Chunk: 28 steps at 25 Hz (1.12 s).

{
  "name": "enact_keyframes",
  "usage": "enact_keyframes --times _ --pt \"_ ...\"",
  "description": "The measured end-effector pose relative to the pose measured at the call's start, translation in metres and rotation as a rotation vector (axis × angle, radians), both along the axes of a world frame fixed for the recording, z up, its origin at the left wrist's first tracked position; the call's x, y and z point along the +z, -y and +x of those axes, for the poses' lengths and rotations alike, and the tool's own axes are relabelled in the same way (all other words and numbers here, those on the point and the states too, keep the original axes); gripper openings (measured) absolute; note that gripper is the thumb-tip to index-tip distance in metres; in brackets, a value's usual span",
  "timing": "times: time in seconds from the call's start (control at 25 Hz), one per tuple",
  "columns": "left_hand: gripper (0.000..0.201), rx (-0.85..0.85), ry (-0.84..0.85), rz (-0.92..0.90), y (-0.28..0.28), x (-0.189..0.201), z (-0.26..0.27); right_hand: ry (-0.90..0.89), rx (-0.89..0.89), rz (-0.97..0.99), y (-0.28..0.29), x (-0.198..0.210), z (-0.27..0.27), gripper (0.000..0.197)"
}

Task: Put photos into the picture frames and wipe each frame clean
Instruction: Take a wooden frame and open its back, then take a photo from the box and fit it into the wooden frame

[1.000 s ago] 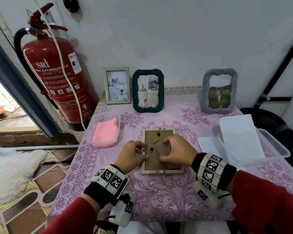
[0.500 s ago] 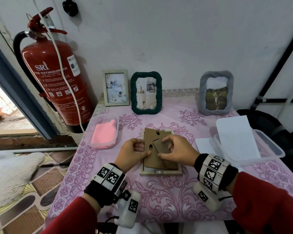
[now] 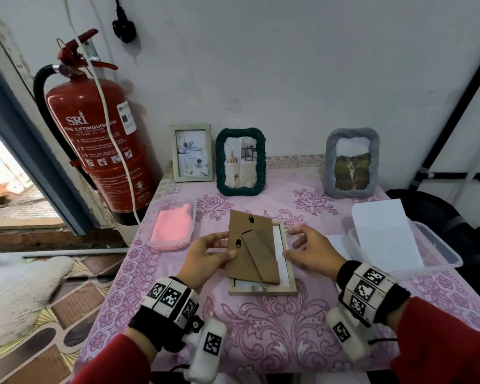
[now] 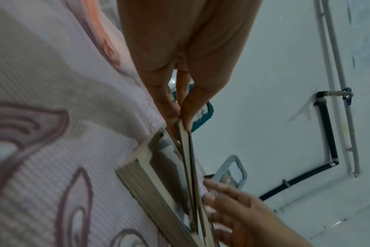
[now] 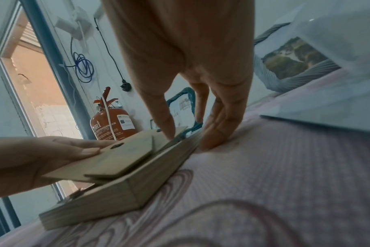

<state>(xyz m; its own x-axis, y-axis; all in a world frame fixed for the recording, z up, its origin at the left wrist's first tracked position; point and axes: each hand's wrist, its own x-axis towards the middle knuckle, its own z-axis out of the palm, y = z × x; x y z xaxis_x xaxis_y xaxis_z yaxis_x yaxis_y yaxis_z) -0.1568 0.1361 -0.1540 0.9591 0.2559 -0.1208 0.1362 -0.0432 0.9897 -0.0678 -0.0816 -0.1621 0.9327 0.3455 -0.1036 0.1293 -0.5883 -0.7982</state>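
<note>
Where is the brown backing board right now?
In the head view, mid-table: the backing board is pinched by the left hand, lifted askew over the wooden frame.

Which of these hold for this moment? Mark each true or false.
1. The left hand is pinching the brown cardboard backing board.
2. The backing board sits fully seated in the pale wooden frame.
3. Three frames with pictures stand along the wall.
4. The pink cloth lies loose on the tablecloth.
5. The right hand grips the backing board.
1. True: the left hand pinches the brown cardboard backing board at its left edge.
2. False: it is lifted and skewed over the pale wooden frame, with white showing beneath.
3. True.
4. False: the pink cloth lies in a clear plastic tub.
5. False: the right hand has relaxed fingers at the frame's right side, holding nothing.
</note>
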Motion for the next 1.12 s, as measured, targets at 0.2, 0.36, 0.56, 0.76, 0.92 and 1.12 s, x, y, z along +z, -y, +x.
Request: enact_keyframes --times 0.2,0.36,0.56,0.76,0.92,1.12 --pt "0.042 0.066 0.002 -0.028 -0.021 0.000 -0.015 -0.166 0.049 0.025 0.000 -0.002 -0.004 0.061" --pt "0.042 0.115 -0.051 -0.051 -0.039 -0.006 -0.030 -0.243 0.039 0.071 -0.002 -0.001 -0.006 0.063" --pt "0.043 0.149 -0.099 -0.078 -0.057 -0.013 -0.046 -0.241 0.028 0.055 -0.003 0.001 -0.009 0.059" --pt "0.040 0.158 -0.124 -0.032 -0.067 -0.015 -0.056 -0.234 0.022 0.024 -0.003 -0.002 -0.008 0.058" --pt "0.039 0.166 -0.152 0.049 -0.066 -0.021 -0.055 -0.221 0.014 0.003 0.002 -0.003 -0.006 0.058" --pt "0.037 0.159 -0.174 0.431 -0.057 -0.025 -0.048 -0.215 0.015 0.007 0.008 -0.004 -0.005 0.060"
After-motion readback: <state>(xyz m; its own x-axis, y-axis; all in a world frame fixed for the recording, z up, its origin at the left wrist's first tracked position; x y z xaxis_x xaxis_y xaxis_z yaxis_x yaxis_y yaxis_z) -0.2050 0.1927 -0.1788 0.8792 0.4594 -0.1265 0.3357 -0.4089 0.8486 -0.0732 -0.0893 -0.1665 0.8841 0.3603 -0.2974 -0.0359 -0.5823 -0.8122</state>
